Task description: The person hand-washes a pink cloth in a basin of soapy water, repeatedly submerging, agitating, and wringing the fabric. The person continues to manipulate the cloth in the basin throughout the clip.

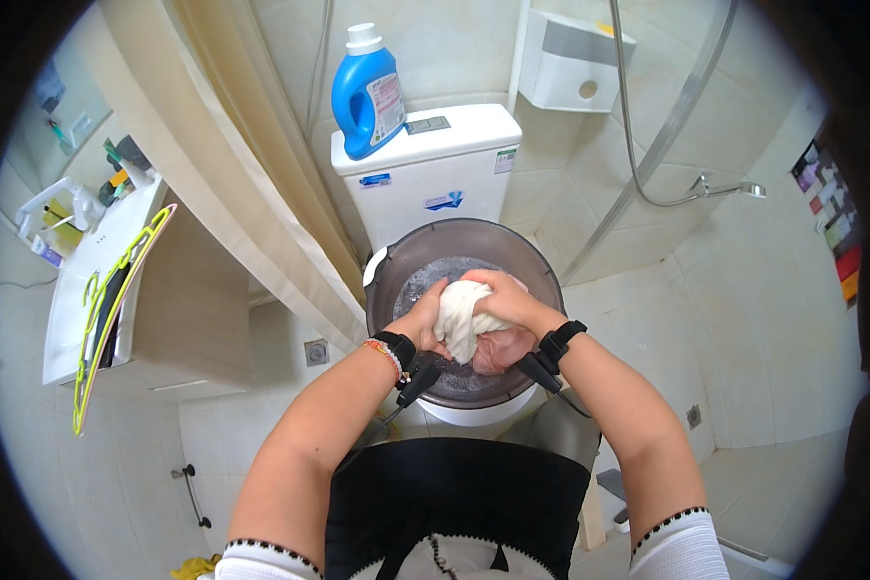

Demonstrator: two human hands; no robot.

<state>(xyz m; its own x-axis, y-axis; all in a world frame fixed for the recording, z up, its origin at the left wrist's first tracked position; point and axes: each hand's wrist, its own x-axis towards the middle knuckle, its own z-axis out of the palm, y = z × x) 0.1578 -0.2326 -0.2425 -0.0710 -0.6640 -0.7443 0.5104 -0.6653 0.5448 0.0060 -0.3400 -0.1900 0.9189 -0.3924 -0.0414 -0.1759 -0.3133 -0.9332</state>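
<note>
A dark translucent basin (pixel 536 256) stands on the toilet in front of me, with sudsy water (pixel 416 290) inside. Over the water, a bunched white cloth (pixel 459 314) is gripped between both hands. My left hand (pixel 423 321) closes on its left side, while my right hand (pixel 507 302) wraps it from the upper right. Beneath the right hand, a pink cloth (pixel 503 350) hangs or lies against the white one; I cannot tell whether it is held too. Black bands with cables sit on both wrists.
A blue detergent bottle (pixel 369 97) stands on the toilet tank (pixel 425 164). To the left are a beige curtain (pixel 251 184) and a washbasin counter (pixel 77 280) with yellow-green hangers (pixel 87 358) at its edge. A shower hose (pixel 633 145) hangs at right, near a white wall dispenser (pixel 575 68).
</note>
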